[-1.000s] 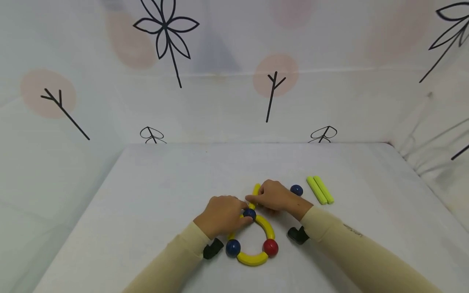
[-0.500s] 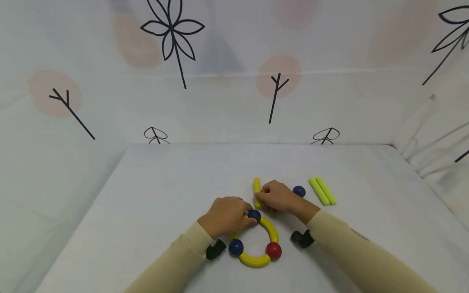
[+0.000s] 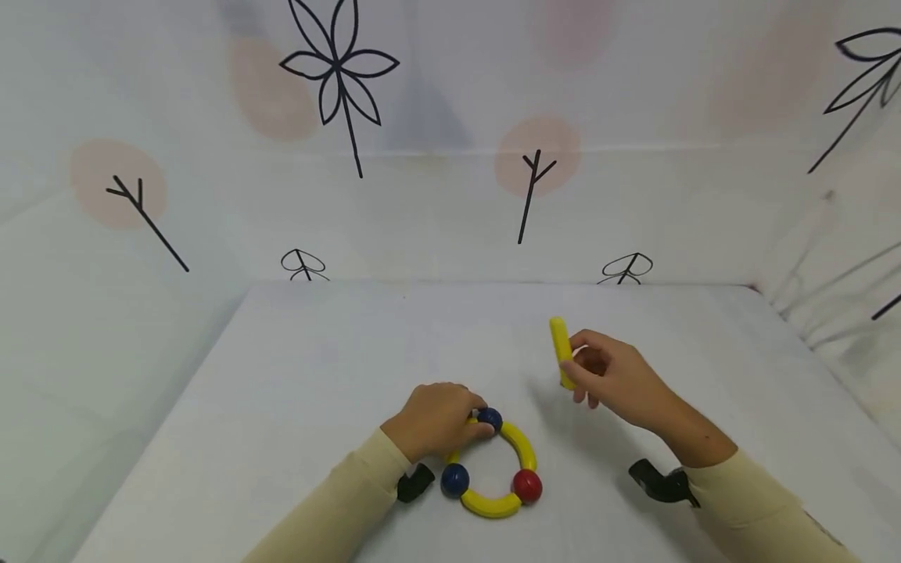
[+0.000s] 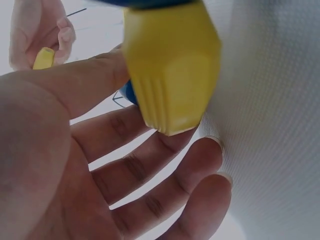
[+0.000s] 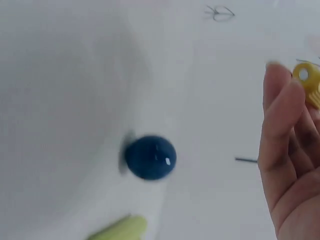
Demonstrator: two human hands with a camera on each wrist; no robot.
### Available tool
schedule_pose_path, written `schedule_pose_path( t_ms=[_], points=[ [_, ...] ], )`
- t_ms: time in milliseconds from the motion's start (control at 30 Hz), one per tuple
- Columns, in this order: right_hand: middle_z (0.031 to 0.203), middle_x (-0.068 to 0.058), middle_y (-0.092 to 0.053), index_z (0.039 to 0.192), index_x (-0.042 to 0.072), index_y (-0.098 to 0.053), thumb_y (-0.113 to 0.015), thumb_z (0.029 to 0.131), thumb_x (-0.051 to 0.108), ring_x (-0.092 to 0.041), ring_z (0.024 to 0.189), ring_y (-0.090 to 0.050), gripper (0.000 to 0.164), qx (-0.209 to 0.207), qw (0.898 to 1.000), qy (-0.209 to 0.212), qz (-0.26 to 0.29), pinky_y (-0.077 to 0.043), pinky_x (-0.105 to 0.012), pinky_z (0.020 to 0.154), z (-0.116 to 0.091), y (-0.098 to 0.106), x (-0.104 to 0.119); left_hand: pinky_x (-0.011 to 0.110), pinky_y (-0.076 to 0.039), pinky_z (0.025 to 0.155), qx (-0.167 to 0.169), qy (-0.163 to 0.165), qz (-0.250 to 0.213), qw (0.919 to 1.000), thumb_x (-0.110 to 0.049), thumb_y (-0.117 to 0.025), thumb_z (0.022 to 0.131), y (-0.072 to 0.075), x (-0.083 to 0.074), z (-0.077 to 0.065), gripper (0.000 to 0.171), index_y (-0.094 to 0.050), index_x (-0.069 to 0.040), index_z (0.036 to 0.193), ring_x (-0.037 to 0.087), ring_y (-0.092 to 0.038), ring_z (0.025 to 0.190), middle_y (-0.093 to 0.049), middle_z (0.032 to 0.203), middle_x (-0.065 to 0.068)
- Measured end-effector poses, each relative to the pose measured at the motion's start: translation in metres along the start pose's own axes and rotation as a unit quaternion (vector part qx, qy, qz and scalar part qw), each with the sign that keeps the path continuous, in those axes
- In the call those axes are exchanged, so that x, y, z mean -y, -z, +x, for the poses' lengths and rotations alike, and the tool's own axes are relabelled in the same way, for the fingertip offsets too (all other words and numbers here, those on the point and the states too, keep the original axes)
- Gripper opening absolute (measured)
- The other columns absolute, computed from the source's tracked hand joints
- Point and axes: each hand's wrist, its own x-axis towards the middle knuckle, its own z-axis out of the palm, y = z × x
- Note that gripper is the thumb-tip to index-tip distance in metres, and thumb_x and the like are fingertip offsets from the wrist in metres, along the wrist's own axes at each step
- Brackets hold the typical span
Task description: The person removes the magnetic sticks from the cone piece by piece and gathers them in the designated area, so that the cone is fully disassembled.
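Note:
A ring of yellow curved rods [image 3: 521,447] lies on the table, with a red ball [image 3: 527,485], a blue ball [image 3: 455,480] and another blue ball [image 3: 491,419] at its joints. My left hand [image 3: 435,418] pinches that far blue ball between thumb and fingers, covering the ring's left side. Close up in the left wrist view is one yellow curved piece [image 4: 172,70]. To the right, my right hand [image 3: 619,381] pinches a straight yellow rod [image 3: 559,338] near its lower end. It is raised and apart from the ring. The rod's holed end shows in the right wrist view.
In the right wrist view, a loose blue ball [image 5: 151,157] sits on the table near a yellow-green stick [image 5: 122,229]; my right hand and forearm hide both in the head view. A patterned white cloth [image 3: 436,211] stands behind the table [image 3: 352,328].
My right hand has lifted the straight yellow rod off the far blue ball and carried it right and up. My left hand stays on the ring's far ball.

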Motion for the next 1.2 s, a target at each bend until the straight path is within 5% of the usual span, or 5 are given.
schedule_pose_path(
  t_ms=[233,600,900,1200],
  points=[
    [0.099,-0.017,-0.067,0.129,0.004,-0.051,-0.057,0.103,0.022,-0.015,0.067,-0.065,0.033,-0.119,0.992,-0.009,-0.050,-0.054,-0.027,0.056,-0.017,0.022,-0.022,0.021,-0.044,0.064,0.003,-0.012,-0.011,0.9999,-0.048,-0.068,0.092,-0.002,0.002,0.002,0.038,-0.074,-0.021,0.118,0.007,-0.055,0.079,-0.073,0.102,-0.007],
    [0.104,-0.024,-0.066,0.130,-0.001,-0.052,-0.054,0.103,0.033,-0.018,0.072,-0.068,0.043,-0.168,0.976,-0.052,-0.129,-0.052,-0.024,0.056,-0.017,0.048,-0.060,0.022,-0.042,0.062,0.005,-0.002,-0.028,0.9996,-0.048,-0.068,0.092,-0.001,0.003,0.003,0.038,-0.074,-0.021,0.118,0.008,-0.054,0.075,-0.071,0.095,-0.008],
    [0.112,-0.031,-0.060,0.130,-0.008,-0.053,-0.058,0.101,0.034,-0.028,0.080,-0.067,0.051,-0.155,0.961,-0.157,-0.166,-0.049,-0.030,0.056,-0.016,0.060,-0.098,0.022,-0.040,0.059,0.006,-0.002,-0.037,0.9993,-0.047,-0.069,0.092,-0.001,0.004,0.002,0.038,-0.074,-0.020,0.118,0.008,-0.053,0.073,-0.067,0.088,-0.010],
    [0.110,-0.029,-0.060,0.128,-0.008,-0.058,-0.055,0.102,0.040,-0.029,0.084,-0.058,0.055,-0.071,0.963,-0.193,-0.175,-0.044,-0.029,0.059,-0.015,0.061,-0.112,0.022,-0.040,0.060,0.012,0.001,-0.041,0.9991,-0.047,-0.069,0.092,0.001,0.004,0.002,0.039,-0.073,-0.019,0.120,0.008,-0.052,0.073,-0.065,0.086,-0.010]
  ],
)
